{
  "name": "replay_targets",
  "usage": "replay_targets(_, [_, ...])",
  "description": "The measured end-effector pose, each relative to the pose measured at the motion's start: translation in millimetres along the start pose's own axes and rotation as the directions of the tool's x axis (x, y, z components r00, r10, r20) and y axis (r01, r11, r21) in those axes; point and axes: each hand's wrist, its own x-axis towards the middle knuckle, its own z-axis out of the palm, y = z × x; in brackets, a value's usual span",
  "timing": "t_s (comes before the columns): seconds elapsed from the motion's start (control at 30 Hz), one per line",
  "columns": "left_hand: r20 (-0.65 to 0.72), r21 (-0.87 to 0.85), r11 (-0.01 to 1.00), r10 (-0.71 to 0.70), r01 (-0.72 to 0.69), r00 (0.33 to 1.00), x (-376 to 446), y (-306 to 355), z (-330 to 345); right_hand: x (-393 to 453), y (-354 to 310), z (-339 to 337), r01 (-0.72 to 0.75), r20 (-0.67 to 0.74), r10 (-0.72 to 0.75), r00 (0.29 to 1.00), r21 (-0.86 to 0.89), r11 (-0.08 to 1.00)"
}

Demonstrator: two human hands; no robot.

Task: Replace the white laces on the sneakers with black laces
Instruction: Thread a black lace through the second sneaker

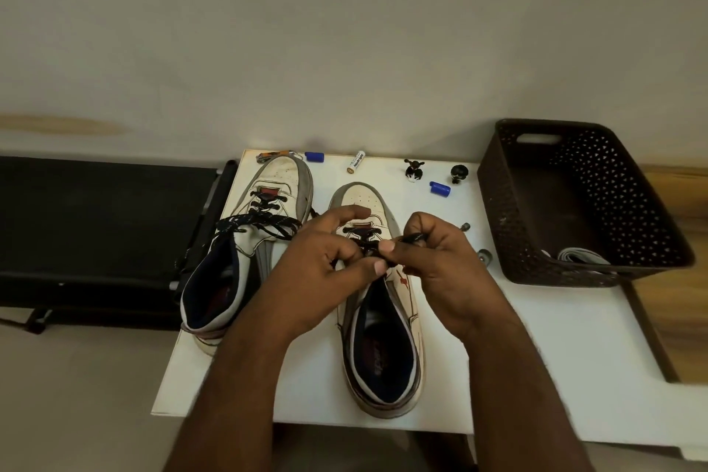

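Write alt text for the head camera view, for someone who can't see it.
A person's left hand and right hand pinch a black lace over the right sneaker on a white table. The left sneaker sits alongside, black-laced.

Two sneakers (306, 272) side by side on the table (536, 337), basket (574, 203) right, perhaps laces (582, 257) inside.

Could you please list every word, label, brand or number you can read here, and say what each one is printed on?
"Heybright": my best reading of the black lettering along the white battery near the table's far edge.
Insole print inside the right sneaker: blurred, not readable.
Small tool with an orange part at the far edge: no legible marking.
Nothing legible on the left sneaker, the blue caps, or the brown basket.
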Motion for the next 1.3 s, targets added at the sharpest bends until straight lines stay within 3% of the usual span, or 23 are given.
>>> replay_targets(0.2, [0.188, 0.102, 0.993, -0.074, 0.056, 0.979, -9.3, -3.8, -10.8, 2.6, 9.9, -21.5, -0.08, -0.238, 0.056, 0.97, -0.093, 0.992])
replay_targets(0.3, [0.226, 0.275, 0.961, -0.088, 0.023, 0.97, -13.0, -6.4, -12.9, 6.8, 17.6, -20.8, -0.073, -0.279, 0.05, 0.959, -0.071, 0.995])
replay_targets(0.4, [0.24, 0.334, 0.941, -0.134, 0.047, 0.961, -17.7, -10.7, -11.3, 10.5, 22.1, -22.1, -0.056, -0.318, 0.035, 0.948, -0.057, 0.997])
replay_targets(0.6, [0.136, 0.307, 0.947, -0.144, 0.096, 0.98, -11.0, -17.4, -14.7, 12.7, 31.2, -15.6, -0.014, -0.429, -0.012, 0.903, -0.056, 0.998])
replay_targets(0.73, [0.019, 0.474, 0.874, -0.132, 0.108, 0.991, -17.7, -4.8, -18.1, -11.0, 28.6, -1.7, -0.049, -0.357, 0.086, 0.93, 0.111, 0.993])
replay_targets(0.83, [-0.163, 0.486, 0.858, -0.094, 0.163, 0.982, -43.1, 4.4, -29.1, -46.9, 17.0, 0.9, -0.039, -0.308, 0.009, 0.951, -0.09, 0.995])
replay_targets(0.9, [-0.264, 0.565, 0.795, -0.079, 0.221, 0.961, -63.7, 6.5, -45.8, -77.1, 14.3, 7.8, 0.0, -0.156, -0.04, 0.987, -0.249, 0.969])
replay_targets(1.0, [-0.219, 0.626, 0.656, -0.372, 0.422, 0.902, -90.8, -1.4, -72.8, -109.6, 26.6, 24.1, 0.02, 0.108, 0.042, 0.993, -0.521, 0.853])
replay_targets(1.07, [-0.136, 0.538, 0.666, -0.537, 0.517, 0.833, -102.2, -10.9, -76.7, -115.8, 40.0, 31.1, 0.021, 0.109, 0.064, 0.992, -0.643, 0.765])
replay_targets(1.13, [-0.113, 0.322, 0.783, -0.526, 0.532, 0.843, -110.8, -15.6, -67.8, -118.7, 46.0, 38.9, 0.003, 0.028, 0.022, 0.999, -0.677, 0.736])
replay_targets(1.2, [-0.226, 0.141, 0.868, -0.439, 0.476, 0.869, -117.4, -15.5, -56.0, -119.7, 46.8, 46.8, -0.002, -0.052, -0.056, 0.997, -0.751, 0.66])
replay_targets(1.3, [-0.377, 0.125, 0.893, -0.361, 0.433, 0.853, -128.3, -8.7, -49.1, -122.7, 41.0, 55.6, -0.039, -0.111, -0.08, 0.991, -0.791, 0.611])
